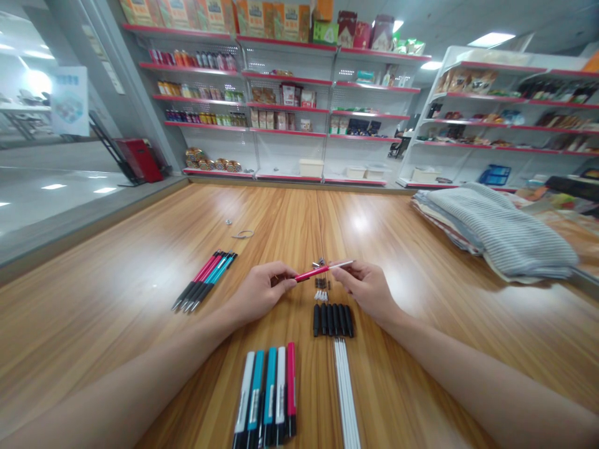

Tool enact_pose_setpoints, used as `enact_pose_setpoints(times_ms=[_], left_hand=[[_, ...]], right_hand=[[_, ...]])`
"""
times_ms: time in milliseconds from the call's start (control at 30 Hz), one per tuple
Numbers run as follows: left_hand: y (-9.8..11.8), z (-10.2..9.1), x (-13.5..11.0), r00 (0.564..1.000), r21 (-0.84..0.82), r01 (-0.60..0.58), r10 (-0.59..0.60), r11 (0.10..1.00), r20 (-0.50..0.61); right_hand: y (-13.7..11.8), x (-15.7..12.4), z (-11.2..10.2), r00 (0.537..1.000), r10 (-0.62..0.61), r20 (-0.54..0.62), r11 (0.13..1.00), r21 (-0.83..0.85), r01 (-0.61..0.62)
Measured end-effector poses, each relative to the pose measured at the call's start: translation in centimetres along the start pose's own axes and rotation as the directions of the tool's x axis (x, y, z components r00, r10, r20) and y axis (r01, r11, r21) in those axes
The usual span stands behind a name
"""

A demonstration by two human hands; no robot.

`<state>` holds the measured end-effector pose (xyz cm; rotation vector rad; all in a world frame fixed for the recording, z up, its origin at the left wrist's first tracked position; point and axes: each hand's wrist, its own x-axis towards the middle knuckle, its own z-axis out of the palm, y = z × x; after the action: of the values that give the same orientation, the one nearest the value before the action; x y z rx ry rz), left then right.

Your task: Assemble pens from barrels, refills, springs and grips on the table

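My left hand (262, 288) is closed in a pinch on the end of a red pen barrel (312, 273) held just above the wooden table (140, 299). My right hand (365, 285) pinches a thin white refill (340, 265) that runs into the barrel's far end. Below the hands lie small tips and springs (321, 288), a row of black grip pieces (333, 319) and several white refills (345, 386). A row of pen barrels in white, teal and red (269, 396) lies near me. Finished red and teal pens (206, 279) lie to the left.
A folded grey striped cloth pile (496, 231) sits at the table's right. A metal ring (243, 234) and a tiny part (228, 221) lie farther out on the left. Store shelves with goods (285, 100) stand behind the table. A red box (139, 159) is on the floor at left.
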<state>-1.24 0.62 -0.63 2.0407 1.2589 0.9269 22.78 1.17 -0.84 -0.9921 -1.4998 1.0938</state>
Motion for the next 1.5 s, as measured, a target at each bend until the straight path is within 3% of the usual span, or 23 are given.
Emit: enact_pose_setpoints(times_ms=[100,233,500,867,1500], left_hand=[[-0.02,0.00,0.01,1.000,0.013,0.004,-0.004,1.000,0.012],[-0.14,-0.01,-0.02,1.000,0.021,0.009,-0.009,1.000,0.010],[-0.21,0.00,-0.08,1.000,0.034,0.003,-0.003,0.999,0.008],[-0.09,-0.16,-0.09,0.999,0.031,-0.037,0.036,0.999,0.023],[-0.29,-0.55,-0.27,0.998,-0.015,0.009,-0.008,1.000,0.059]], right_hand=[[-0.04,0.02,-0.08,1.000,-0.013,0.017,0.999,0.040,0.012],[-0.03,-0.04,-0.27,0.996,-0.044,-0.074,0.992,0.113,0.053],[-0.10,-0.21,-0.25,0.987,-0.090,-0.130,0.995,0.019,0.093],[0.08,-0.10,-0.46,0.992,-0.074,-0.107,0.997,-0.031,0.071],[0.01,-0.19,-0.54,0.990,-0.112,-0.088,0.993,-0.041,0.109]])
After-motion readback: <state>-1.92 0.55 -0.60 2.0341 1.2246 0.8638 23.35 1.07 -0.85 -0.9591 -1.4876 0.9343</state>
